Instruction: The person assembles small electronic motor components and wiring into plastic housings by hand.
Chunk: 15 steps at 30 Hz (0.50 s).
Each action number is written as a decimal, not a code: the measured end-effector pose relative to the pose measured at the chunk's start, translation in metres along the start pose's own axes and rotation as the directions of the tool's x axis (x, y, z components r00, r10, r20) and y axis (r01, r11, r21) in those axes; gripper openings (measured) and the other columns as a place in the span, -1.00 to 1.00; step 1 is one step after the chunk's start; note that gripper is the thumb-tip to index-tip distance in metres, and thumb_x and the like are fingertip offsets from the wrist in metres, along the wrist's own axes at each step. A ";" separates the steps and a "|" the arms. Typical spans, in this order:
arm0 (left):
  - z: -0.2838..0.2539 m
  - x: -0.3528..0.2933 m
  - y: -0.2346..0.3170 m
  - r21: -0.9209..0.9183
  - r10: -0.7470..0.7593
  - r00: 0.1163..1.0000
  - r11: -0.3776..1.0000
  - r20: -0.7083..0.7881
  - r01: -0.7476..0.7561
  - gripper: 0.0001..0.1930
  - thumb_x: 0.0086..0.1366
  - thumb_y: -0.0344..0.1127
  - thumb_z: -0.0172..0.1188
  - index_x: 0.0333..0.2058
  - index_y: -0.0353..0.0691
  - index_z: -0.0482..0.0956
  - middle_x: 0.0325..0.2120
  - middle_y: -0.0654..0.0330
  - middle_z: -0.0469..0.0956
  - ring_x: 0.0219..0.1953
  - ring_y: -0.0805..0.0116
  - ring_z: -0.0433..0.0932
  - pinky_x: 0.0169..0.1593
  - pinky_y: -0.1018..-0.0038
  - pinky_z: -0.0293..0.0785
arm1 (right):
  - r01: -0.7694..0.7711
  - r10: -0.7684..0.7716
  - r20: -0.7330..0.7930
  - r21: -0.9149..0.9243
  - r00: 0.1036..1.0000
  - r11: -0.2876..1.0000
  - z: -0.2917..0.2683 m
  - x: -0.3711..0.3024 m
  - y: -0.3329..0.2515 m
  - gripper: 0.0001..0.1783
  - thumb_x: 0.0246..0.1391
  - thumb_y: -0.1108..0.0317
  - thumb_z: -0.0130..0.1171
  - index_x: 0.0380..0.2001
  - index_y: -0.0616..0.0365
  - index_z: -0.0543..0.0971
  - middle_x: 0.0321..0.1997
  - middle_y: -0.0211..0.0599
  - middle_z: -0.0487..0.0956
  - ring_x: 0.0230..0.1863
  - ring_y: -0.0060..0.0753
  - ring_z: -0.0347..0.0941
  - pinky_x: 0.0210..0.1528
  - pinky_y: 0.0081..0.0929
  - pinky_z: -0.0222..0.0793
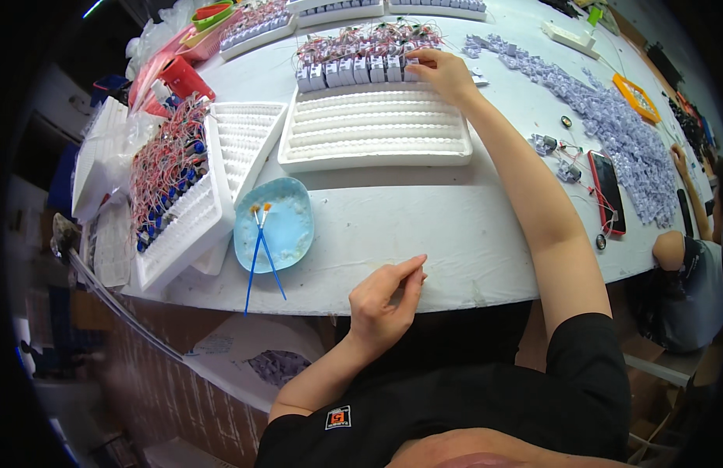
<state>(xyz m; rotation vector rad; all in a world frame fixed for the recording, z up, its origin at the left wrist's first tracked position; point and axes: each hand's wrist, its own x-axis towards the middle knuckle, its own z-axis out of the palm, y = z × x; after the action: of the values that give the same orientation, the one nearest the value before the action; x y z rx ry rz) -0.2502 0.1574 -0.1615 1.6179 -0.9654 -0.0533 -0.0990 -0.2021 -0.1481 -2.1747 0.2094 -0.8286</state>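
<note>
My right hand (447, 76) reaches to the far side of the table. Its fingers are closed on a small whitish box-shaped part (411, 69) at the right end of a row. Several like parts (361, 72) stand side by side there, with red and green wires behind them. They sit at the far edge of a white ridged foam tray (377, 132), whose nearer grooves are bare. My left hand (383, 303) is over the table's front edge, thumb and forefinger pinched together with nothing visible between them.
Two blue-handled brushes (260, 242) lie across a light blue dish (299, 234). Left stand tilted foam trays (213, 210) with wired blue parts. A heap of small pale parts (611, 140), a phone (607, 191) and loose wired parts (560, 160) lie right. A person (689, 273) sits at far right.
</note>
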 end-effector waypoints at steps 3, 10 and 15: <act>0.003 -0.001 -0.002 -0.004 -0.008 1.000 1.000 -0.008 0.008 -0.79 0.26 -0.63 0.18 -0.14 -0.39 0.64 -0.44 0.09 0.67 -0.37 0.44 0.68 -0.23 0.58 0.61 | 0.048 -0.045 0.020 -0.165 0.999 0.985 0.006 0.002 -0.011 -0.68 0.05 0.24 0.34 -0.10 0.01 0.67 -0.21 -0.18 0.67 -0.19 -0.31 0.59 -0.10 -0.47 0.45; 0.003 -0.005 -0.001 0.015 -0.010 0.999 1.000 -0.038 0.011 -0.80 0.27 -0.61 0.18 -0.14 -0.39 0.64 -0.43 0.11 0.67 -0.36 0.44 0.68 -0.21 0.58 0.61 | 0.004 -0.005 -0.032 -0.041 0.999 0.999 0.008 -0.005 -0.017 -0.68 0.05 0.22 0.34 -0.10 0.03 0.67 -0.25 -0.17 0.66 -0.22 -0.30 0.56 -0.12 -0.43 0.44; 0.005 -0.005 0.003 0.021 -0.017 0.999 1.000 -0.043 0.018 -0.81 0.28 -0.59 0.18 -0.13 -0.38 0.64 -0.42 0.11 0.67 -0.35 0.44 0.69 -0.20 0.58 0.61 | -0.057 0.057 -0.007 -0.084 0.998 0.995 0.006 -0.009 -0.016 -0.63 0.08 0.14 0.32 -0.05 0.01 0.66 -0.26 -0.20 0.66 -0.24 -0.32 0.56 -0.13 -0.44 0.44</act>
<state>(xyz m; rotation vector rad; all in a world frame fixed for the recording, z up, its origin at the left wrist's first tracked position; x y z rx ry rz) -0.2576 0.1564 -0.1633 1.6406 -0.9214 -0.0205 -0.1044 -0.1836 -0.1439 -2.2349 0.3123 -0.8056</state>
